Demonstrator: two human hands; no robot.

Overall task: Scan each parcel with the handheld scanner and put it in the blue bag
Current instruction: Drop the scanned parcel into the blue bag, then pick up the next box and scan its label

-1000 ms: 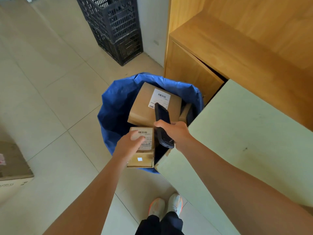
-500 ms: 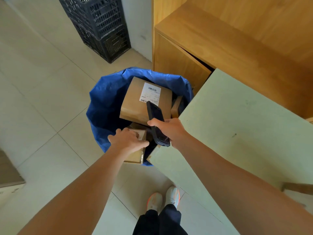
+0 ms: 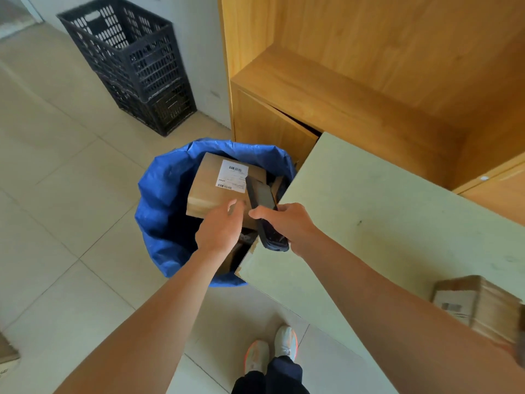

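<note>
The blue bag [image 3: 159, 200] stands open on the floor beside the table corner. Inside it a brown parcel [image 3: 207, 189] with a white barcode label lies on top; other parcels below are mostly hidden. My left hand [image 3: 220, 227] hovers over the bag's mouth, fingers apart and holding nothing. My right hand [image 3: 287, 223] grips the black handheld scanner [image 3: 265, 214], which points over the bag. Another brown parcel [image 3: 477, 305] with a label sits on the table at the right edge.
A pale green table [image 3: 369, 217] fills the right. Wooden cabinets [image 3: 355, 89] stand behind it. Two stacked black crates [image 3: 133, 58] sit against the wall at the back left. A cardboard box corner [image 3: 7, 354] shows at the lower left. My feet [image 3: 272, 354] are on the tiled floor.
My left hand let go of the small labelled parcel, which dropped into the bag, and now hangs open above it. The view tilted up, bringing the parcel on the table into sight.
</note>
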